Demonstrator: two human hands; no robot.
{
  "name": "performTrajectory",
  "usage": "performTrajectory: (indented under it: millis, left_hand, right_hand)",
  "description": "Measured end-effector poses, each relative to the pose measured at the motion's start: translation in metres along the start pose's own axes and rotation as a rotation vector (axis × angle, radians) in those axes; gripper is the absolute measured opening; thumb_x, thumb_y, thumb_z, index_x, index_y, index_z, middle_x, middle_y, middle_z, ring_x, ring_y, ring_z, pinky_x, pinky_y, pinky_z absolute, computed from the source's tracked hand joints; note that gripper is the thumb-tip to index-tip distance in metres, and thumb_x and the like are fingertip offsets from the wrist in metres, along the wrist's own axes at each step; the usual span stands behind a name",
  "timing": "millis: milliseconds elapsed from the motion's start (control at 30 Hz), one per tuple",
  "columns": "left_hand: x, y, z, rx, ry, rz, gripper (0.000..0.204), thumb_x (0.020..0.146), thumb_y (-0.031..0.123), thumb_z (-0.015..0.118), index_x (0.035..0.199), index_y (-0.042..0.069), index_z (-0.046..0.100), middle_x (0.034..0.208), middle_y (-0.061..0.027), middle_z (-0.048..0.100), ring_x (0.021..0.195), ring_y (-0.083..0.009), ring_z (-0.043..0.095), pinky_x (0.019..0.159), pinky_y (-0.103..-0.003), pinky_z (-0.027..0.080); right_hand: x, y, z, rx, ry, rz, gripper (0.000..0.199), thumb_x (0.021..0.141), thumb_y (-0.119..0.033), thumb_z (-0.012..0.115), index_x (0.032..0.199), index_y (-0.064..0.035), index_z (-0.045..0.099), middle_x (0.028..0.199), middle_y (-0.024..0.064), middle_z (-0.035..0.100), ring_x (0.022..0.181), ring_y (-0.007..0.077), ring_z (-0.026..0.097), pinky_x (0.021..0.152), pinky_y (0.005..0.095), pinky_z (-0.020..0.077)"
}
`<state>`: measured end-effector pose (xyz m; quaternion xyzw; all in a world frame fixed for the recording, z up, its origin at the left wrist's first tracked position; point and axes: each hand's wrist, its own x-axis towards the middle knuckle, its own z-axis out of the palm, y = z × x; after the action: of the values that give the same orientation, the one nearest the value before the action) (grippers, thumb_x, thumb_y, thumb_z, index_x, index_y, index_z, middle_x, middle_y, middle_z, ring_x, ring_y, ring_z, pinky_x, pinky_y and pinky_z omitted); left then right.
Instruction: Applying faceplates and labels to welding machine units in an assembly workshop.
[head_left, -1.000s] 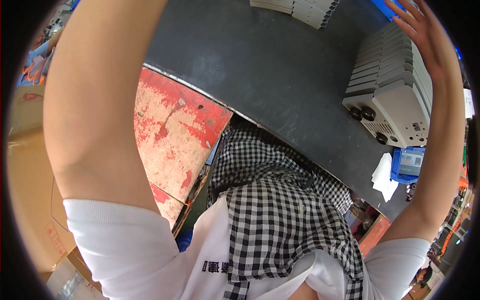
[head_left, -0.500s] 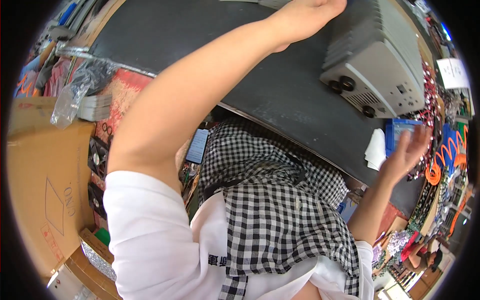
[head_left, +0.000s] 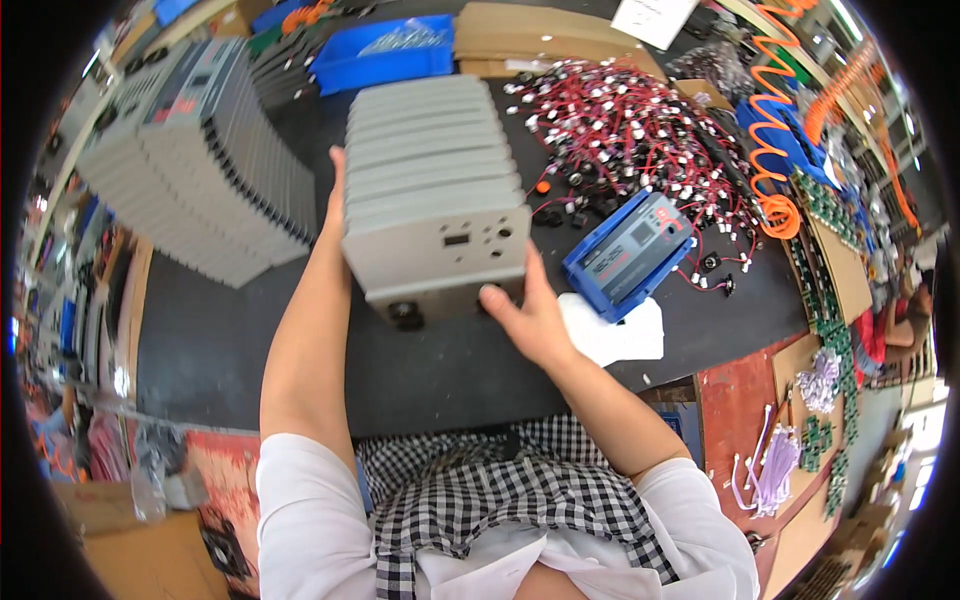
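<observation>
A stack of grey metal panels (head_left: 430,165) stands on edge in front of me, packed close together. The nearest panel has small cut-outs, and black round fittings (head_left: 405,314) stick out near its lower edge. Along the stack's left side lies my left hand (head_left: 338,205), its fingers mostly hidden. My right hand (head_left: 532,318) grips the near right corner, with the thumb on the front and the fingers round the side. The stack is held between both hands.
Another row of grey panels (head_left: 220,180), faced with labels, stands at the left. Behind is a blue bin (head_left: 385,55). To the right lie a heap of red-wired connectors (head_left: 640,130), a blue tray (head_left: 605,290) holding a labelled front panel (head_left: 635,250), and white paper (head_left: 625,335).
The view has swung round, bringing more of the bench into sight. My right hand, earlier apart from the panels with fingers spread, now grips the stack together with my left.
</observation>
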<state>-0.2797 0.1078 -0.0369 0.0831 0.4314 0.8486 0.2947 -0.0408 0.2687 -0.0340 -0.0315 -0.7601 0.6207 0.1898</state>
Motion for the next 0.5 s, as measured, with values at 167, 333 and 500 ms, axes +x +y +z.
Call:
performTrajectory:
  millis: [167,333,500]
  left_hand:
    - [0.024,0.007,0.014,-0.062,-0.104,-0.077,0.068,0.082,0.061,0.031,0.121,0.006,0.043,0.116,-0.0111,0.048,0.104,-0.0229,0.047,0.086,-0.038,0.04]
    - [-0.072,-0.02,0.008,-0.027,-0.107,-0.076,0.066,0.083,0.06,0.031,0.12,0.007,0.044,0.115,-0.011,0.049,0.103,-0.0227,0.048,0.085,-0.038,0.04]
    - [-0.102,-0.029,0.009,-0.037,-0.054,-0.05,0.065,0.083,0.059,0.032,0.119,0.007,0.044,0.114,-0.0108,0.049,0.102,-0.0225,0.048,0.085,-0.037,0.041]
  right_hand:
    - [0.004,0.006,-0.003,-0.068,-0.06,0.063,0.08,0.075,-0.027,0.062,0.132,0.0018,0.014,0.13,0.0231,0.03,0.12,0.0332,0.032,0.098,0.0344,0.029]
    - [0.002,-0.004,-0.01,-0.148,-0.089,0.083,0.079,0.077,-0.029,0.06,0.132,0.0026,0.013,0.129,0.0243,0.03,0.118,0.0354,0.034,0.096,0.0356,0.031]
    - [-0.03,-0.013,-0.012,-0.249,-0.1,0.005,0.073,0.079,-0.021,0.057,0.132,0.0036,0.012,0.128,0.0247,0.031,0.117,0.0342,0.035,0.096,0.0357,0.0298]
